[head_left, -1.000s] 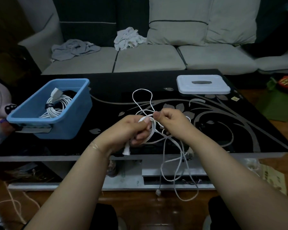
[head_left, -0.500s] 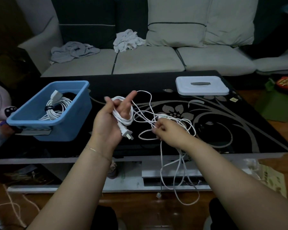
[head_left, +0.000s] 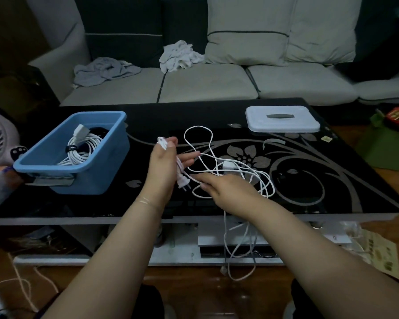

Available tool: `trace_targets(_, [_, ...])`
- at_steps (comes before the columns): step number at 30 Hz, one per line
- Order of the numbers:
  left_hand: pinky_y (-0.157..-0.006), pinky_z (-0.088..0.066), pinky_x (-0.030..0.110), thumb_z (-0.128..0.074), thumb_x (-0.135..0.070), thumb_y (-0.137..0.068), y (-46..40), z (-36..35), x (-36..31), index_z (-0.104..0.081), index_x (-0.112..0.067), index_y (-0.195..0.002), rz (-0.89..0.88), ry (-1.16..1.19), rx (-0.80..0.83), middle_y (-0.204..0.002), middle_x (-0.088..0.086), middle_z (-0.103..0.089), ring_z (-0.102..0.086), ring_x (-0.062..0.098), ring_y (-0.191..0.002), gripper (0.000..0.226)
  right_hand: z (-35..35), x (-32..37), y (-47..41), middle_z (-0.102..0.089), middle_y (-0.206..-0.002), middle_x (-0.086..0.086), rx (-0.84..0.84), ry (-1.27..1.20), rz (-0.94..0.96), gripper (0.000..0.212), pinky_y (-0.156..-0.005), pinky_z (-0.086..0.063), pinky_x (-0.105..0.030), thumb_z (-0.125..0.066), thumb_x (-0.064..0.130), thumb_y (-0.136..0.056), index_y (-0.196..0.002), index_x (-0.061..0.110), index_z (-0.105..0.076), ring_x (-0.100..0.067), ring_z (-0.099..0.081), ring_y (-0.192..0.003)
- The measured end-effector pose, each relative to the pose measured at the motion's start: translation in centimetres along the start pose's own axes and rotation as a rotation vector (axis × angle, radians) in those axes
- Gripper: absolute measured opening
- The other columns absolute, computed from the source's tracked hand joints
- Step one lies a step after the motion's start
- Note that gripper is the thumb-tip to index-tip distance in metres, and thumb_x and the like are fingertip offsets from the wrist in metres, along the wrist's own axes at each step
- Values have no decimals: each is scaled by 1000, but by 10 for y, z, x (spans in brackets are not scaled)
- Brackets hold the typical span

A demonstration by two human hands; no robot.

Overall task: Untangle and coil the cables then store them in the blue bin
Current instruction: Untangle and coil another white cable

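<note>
Left hand [head_left: 162,166] at centre holds cable [head_left: 230,166] turns wound round its fingers, plug [head_left: 183,181] dangling; right hand [head_left: 226,189] pinches a strand on the bench [head_left: 332,180]; bin [head_left: 78,155] sits left; pulling could tighten the tangle.

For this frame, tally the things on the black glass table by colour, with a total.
Blue: 1, the blue plastic bin.
White: 3, the coiled white cable in the bin, the loose tangled white cable running to the left hand, and the flat white plastic lid.
Total: 4.
</note>
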State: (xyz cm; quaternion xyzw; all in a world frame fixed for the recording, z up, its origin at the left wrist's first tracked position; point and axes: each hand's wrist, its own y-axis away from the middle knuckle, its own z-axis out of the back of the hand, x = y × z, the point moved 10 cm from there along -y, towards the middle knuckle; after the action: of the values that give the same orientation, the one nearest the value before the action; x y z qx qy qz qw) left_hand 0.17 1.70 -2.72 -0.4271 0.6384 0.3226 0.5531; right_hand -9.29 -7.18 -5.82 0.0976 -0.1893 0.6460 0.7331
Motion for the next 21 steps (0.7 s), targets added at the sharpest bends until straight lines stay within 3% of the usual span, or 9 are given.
trace_targets(2, [-72, -58, 26, -28, -18, -105, 0, -11, -2, -36, -8, -127, -134, -293, 59, -120, 8, -53, -72, 11, -77, 25, -4, 0, -1, -66, -114, -5, 13, 21, -17, 31, -75, -41, -33, -44, 41, -97, -125, 28, -47, -29, -59, -106])
trace_targets(4, [-75, -56, 44, -32, -21, -103, 5, -22, -3, -37, -6, -122, -290, -678, 103, -114, 1, -55, -70, 21, -84, 24, -3, 1, -1, -66, -103, -7, 22, 12, -15, 25, -69, -39, -32, -50, 37, -95, -114, 21, -47, -31, -60, -97])
trace_targets(6, [-65, -48, 43, -35, -23, -102, 9, -32, 0, -40, -2, -113, -419, -1084, 132, -109, 11, -60, -65, 37, -87, 24, 1, 1, 1, -63, -88, -3, 12, -16, 2, 19, -67, -42, -35, -48, 34, -96, -109, 21, -46, -31, -60, -87])
trace_targets(8, [-58, -34, 35, -34, -28, -102, 12, -39, 5, -40, -4, -105, -456, -1342, 188, -103, 18, -64, -62, 41, -83, 24, 7, -2, 3, -58, -81, 1, -10, -38, -10, 16, -68, -45, -36, -46, 36, -97, -107, 23, -45, -28, -59, -83])
trace_targets(11, [-62, -29, 34, -30, -42, -102, 16, -47, 13, -36, -15, -92, -437, -1422, 319, -96, 11, -65, -61, 36, -87, 29, 12, -10, 3, -63, -91, -4, -35, -36, -45, 17, -69, -44, -35, -45, 36, -97, -109, 24, -46, -26, -57, -86])
trace_targets(13, [-62, -30, 34, -31, -58, -95, 14, -47, 23, -38, -14, -82, -322, -1399, 403, -85, 1, -59, -59, 28, -84, 47, 11, -17, 2, -63, -93, -2, -38, -86, -73, 13, -71, -47, -36, -45, 33, -97, -108, 26, -47, -25, -58, -86])
trace_targets(15, [-58, -32, 33, -45, -71, -84, 14, -42, 34, -45, -17, -78, -182, -1410, 469, -77, -5, -55, -57, 18, -74, 54, 7, -26, 3, -63, -94, 0, -17, -119, -91, 7, -73, -48, -37, -45, 30, -96, -103, 27, -47, -24, -58, -86])
trace_targets(18, [-60, -37, 31, -65, -62, -77, 10, -29, 35, -54, -20, -86, -140, -1481, 482, -81, -6, -58, -59, 16, -80, 45, -6, -42, 10, -62, -98, -2, 67, -147, -145, 20, -79, -47, -38, -36, 40, -100, -106, 25, -47, -21, -57, -88])
trace_targets(21, [-58, -40, 30, -58, -49, -90, 2, -8, 13, -58, -15, -75, -118, -1242, 346, -69, -2, -60, -56, 16, -66, 38, -17, -55, 18, -63, -108, -2, 93, -266, -181, 30, -88, -46, -37, -30, 43, -101, -119, 26, -48, -21, -58, -100])
